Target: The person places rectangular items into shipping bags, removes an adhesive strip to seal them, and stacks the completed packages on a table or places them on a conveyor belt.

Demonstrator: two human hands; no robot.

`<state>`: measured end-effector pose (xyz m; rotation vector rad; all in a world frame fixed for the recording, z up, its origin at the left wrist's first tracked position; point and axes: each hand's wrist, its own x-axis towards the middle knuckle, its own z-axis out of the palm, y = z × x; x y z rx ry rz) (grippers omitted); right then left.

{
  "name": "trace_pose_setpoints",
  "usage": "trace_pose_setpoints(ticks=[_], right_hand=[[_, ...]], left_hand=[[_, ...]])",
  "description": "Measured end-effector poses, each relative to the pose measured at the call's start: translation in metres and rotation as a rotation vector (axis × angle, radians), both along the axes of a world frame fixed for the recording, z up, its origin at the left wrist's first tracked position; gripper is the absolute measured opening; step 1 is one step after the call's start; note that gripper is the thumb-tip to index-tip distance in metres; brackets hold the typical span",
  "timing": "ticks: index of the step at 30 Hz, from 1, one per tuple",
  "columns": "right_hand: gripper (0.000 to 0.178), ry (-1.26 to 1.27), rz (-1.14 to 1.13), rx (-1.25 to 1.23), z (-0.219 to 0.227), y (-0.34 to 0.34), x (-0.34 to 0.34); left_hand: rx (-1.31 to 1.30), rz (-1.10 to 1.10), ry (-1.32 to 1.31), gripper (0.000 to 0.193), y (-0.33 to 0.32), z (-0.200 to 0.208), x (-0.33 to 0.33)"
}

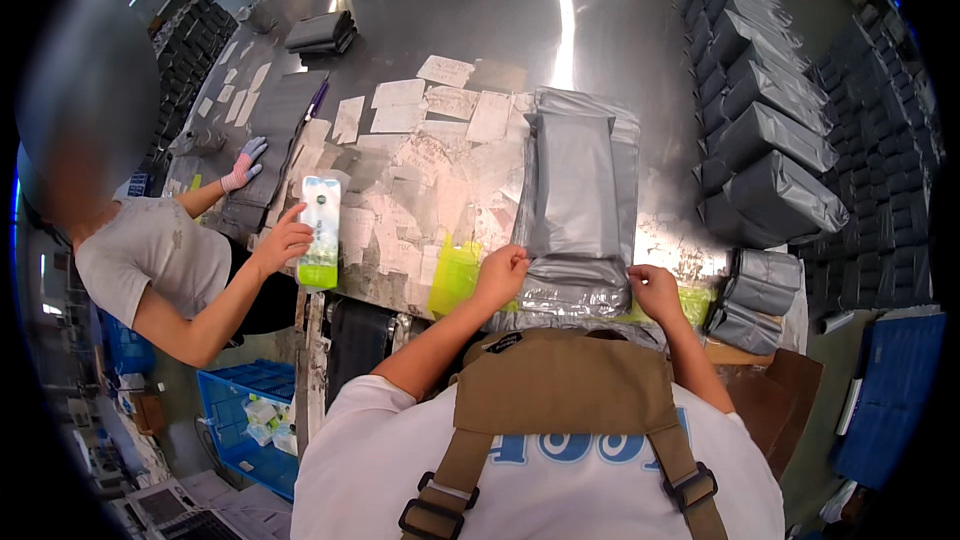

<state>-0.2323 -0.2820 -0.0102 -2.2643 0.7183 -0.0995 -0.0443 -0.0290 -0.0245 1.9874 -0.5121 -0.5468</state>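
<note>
Grey and plastic-wrapped, the parcel lies before you on the tabletop, bare metal beyond it. Your left hand and right hand flank its near end, fingers almost closed; whether they pinch it, I cannot tell. Your tan bib partly hides the tabletop's near edge; handwriting on paper scraps is too small to read.

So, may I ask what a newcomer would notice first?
It would likely be the grey package on the metal table, between the person's left hand and right hand. Next, perhaps, come the grey bundles at right and the white-and-green pack by a co-worker's hand at left.
</note>
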Motion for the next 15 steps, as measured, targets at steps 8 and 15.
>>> trace_pose_setpoints(ticks=[8, 15], right_hand=[[0.021, -0.259, 0.531, -0.228, 0.039, 0.087, 0.066], [0.023, -0.277, 0.458, -0.229, 0.006, 0.086, 0.075]], left_hand=[[0.23, -0.113, -0.162, 0.037, -0.015, 0.0, -0.012], [-0.046, 0.132, 0.178, 0.038, 0.0, -0.013, -0.005]])
